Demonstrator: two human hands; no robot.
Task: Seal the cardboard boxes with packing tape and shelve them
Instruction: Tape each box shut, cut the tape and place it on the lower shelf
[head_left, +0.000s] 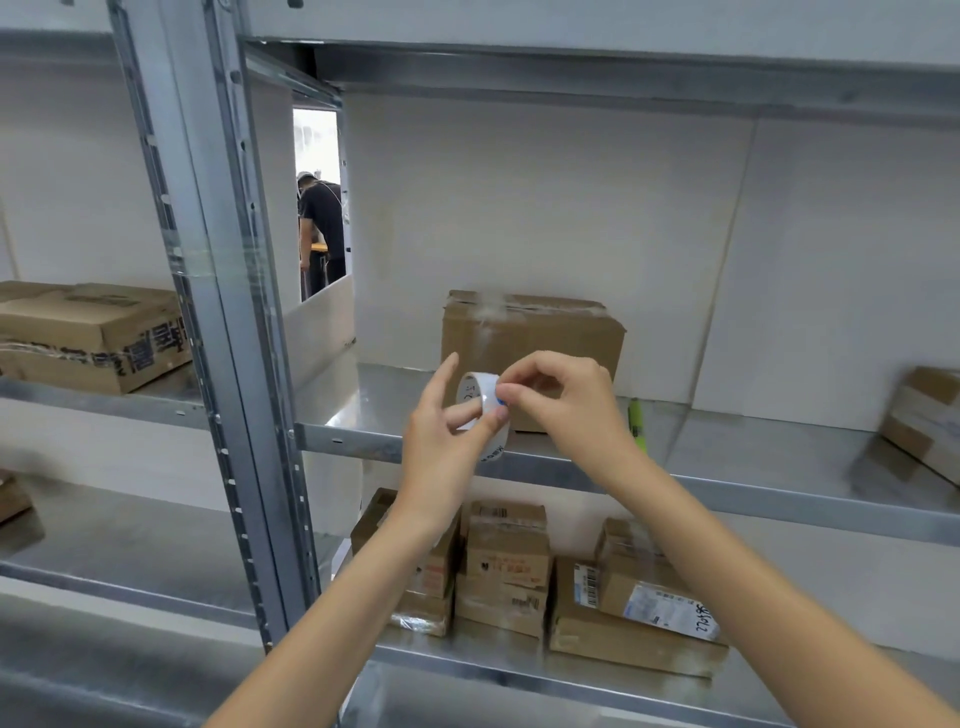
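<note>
Tape roll (480, 402): I've got it up in front of the middle shelf (727, 499), light and stiff, slick on its face.
Left hand (441, 441): my fingers hook through the core, thumb on the outer wrap.
Right hand (566, 410): fingertips pinch at the tape's loose end, I judge; pick at that edge, not the smooth face.
Cardboard box (535, 338): just behind on the shelf, already taped on top.
Green marker (636, 421): lying beside it.
</note>
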